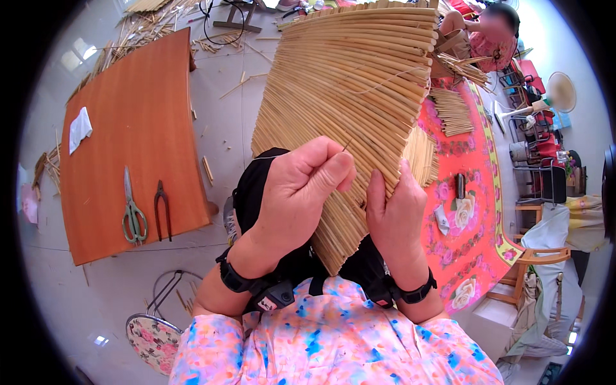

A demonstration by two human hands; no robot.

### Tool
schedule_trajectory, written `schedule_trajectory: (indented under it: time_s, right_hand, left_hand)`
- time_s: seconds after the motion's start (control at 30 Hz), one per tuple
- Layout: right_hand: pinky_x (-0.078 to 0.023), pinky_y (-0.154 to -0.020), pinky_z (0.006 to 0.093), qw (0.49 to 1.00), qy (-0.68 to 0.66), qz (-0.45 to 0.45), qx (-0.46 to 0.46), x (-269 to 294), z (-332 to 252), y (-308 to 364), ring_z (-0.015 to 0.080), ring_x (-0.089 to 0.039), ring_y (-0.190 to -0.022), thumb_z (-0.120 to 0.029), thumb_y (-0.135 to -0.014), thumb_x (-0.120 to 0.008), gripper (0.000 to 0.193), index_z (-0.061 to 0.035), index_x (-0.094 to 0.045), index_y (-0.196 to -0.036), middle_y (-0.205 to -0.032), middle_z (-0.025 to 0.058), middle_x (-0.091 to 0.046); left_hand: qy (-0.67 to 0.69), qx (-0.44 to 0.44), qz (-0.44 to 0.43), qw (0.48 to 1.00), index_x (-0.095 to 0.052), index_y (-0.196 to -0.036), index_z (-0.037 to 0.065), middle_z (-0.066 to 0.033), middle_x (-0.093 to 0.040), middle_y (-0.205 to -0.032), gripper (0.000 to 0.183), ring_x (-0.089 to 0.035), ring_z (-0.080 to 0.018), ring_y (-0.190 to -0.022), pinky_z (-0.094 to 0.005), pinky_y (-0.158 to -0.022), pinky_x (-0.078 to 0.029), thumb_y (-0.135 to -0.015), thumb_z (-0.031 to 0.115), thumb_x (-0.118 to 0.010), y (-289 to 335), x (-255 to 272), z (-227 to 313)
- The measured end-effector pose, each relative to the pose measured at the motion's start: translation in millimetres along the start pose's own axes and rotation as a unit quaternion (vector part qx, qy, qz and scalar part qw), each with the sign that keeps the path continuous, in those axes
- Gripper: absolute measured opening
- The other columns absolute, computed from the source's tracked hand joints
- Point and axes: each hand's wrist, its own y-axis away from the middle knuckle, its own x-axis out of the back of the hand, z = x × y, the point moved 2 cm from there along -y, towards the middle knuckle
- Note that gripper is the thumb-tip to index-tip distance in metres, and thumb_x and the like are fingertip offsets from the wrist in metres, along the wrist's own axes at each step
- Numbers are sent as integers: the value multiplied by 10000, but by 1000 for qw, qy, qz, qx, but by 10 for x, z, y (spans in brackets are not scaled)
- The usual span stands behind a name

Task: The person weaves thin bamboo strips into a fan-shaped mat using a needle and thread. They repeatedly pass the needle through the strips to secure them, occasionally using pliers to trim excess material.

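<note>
A large mat of straw-coloured stalks [340, 70], laid side by side, slopes over my lap and widens away from me. My left hand [305, 183] is closed in a pinch above the mat's near part, and a thin needle [347, 146] pokes out past the thumb and forefinger. Fine thread [262, 157] runs off to the left from that hand; a pale loose strand [391, 82] lies across the mat farther up. With thumb and fingers, my right hand [399, 208] grips the mat's right edge; its fingers behind the mat are partly hidden.
At left, a brown table [102, 186] holds green-handled scissors [132, 212], dark pliers [162, 208] and a white tissue [80, 129]. A red flowered tablecloth [475, 250] at right carries a dark cylinder [460, 186] and stalk bundles [451, 110]. Another person [493, 45] sits far right.
</note>
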Motion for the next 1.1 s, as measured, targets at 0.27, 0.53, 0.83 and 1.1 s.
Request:
schedule_trajectory:
  time_s: [0.27, 0.53, 0.83, 1.1]
  right_hand:
    - [-527, -705, 475, 1000, -8, -9, 10, 4, 6, 43, 476, -645, -853, -84, -904, -607, 377, 128, -506, -1198, -931, 305, -645]
    - [-498, -706, 504, 999, 7, 25, 37, -51, 221, -53, 493, -621, -825, -102, -918, -582, 341, 151, -530, -1141, -895, 316, -633]
    - [-472, -702, 512, 993, -38, 106, 45, -122, 461, -563, 479, -608, -799, -182, -950, -551, 266, 76, -601, -993, -851, 287, -636]
    - [-478, -698, 498, 994, -15, 104, -5, -57, 245, 123, 458, -606, -814, -116, -933, -567, 219, 71, -582, -1045, -880, 258, -624]
  left_hand:
    - [-34, 5, -54, 998, -587, -878, -12, -25, -589, -798, 230, -537, -104, -753, -259, -747, -468, -1023, 162, -549, -1, 43, 65]
    - [-429, -129, 84, 890, -710, -1002, -12, -115, -655, -928, 180, -613, -147, -736, -284, -661, -480, -951, 140, -629, -9, 639, 174]
    - [-357, -32, 203, 911, -725, -1129, 49, -19, -559, -654, 231, -473, -35, -522, -221, -460, -387, -971, 196, -643, 233, 746, 393]
    - [-277, 10, 178, 944, -673, -1235, 48, -35, -597, -765, 272, -533, -57, -568, -215, -540, -448, -984, 85, -576, 569, 547, 489]
